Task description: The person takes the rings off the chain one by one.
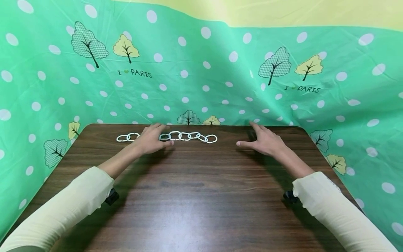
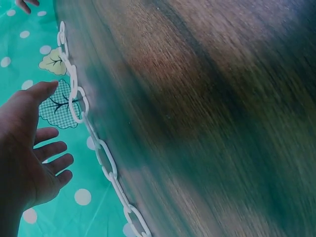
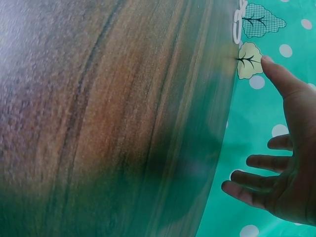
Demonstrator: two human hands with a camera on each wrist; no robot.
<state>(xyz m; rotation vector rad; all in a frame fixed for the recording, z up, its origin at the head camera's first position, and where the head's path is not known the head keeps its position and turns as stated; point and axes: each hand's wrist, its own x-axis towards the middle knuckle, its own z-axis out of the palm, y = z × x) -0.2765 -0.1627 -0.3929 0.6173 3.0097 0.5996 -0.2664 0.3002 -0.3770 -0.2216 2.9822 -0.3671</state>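
Observation:
A white chain (image 1: 185, 136) of several oval plastic links lies stretched out sideways near the table's far edge. My left hand (image 1: 153, 139) hovers over its left part and hides some links in the head view. In the left wrist view the chain (image 2: 103, 153) runs past the hand (image 2: 39, 148), whose fingers are spread and hold nothing. To the right of the chain's end, my right hand (image 1: 263, 140) is held above the table with thumb and fingers apart, gripping nothing. The right wrist view shows that hand (image 3: 281, 163) loosely open, with the chain's end link (image 3: 237, 27) beyond the thumb.
The dark brown wooden table (image 1: 189, 189) has a glossy surface with a bright reflection near the front. A green cloth (image 1: 195, 87) with white dots and printed trees hangs behind and along both sides of it. A dark wrist-camera mount (image 1: 111, 196) shows under the left sleeve.

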